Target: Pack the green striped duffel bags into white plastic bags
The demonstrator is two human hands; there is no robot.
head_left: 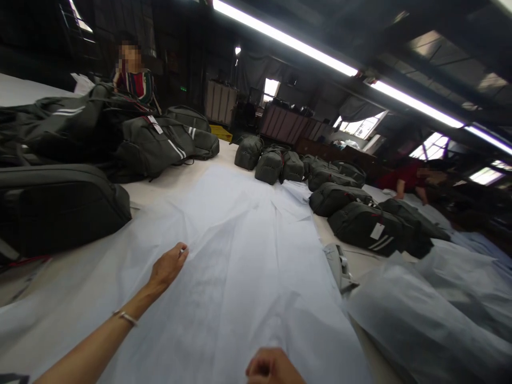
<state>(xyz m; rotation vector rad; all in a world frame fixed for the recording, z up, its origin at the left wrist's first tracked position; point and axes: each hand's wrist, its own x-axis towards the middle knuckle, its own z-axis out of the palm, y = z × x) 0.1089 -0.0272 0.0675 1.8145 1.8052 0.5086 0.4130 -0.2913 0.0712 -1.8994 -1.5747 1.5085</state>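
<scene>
A thin, pale white sheet (256,256) with long creases is spread over the table in front of me. My left hand (170,264), with a bracelet at the wrist, is closed in a pinch on the sheet, left of its middle. Low in the view, my right hand (276,365) is curled shut at the near part of the sheet, where folds run up to it. The lower part of this hand is cut off by the picture's edge.
Dark bags (156,144) are heaped on the left; another bag (60,208) lies nearer. More bags (368,226) line the right. A grey-white device (337,265) and translucent plastic (432,309) lie at right. People work at back left (136,80) and right (408,178).
</scene>
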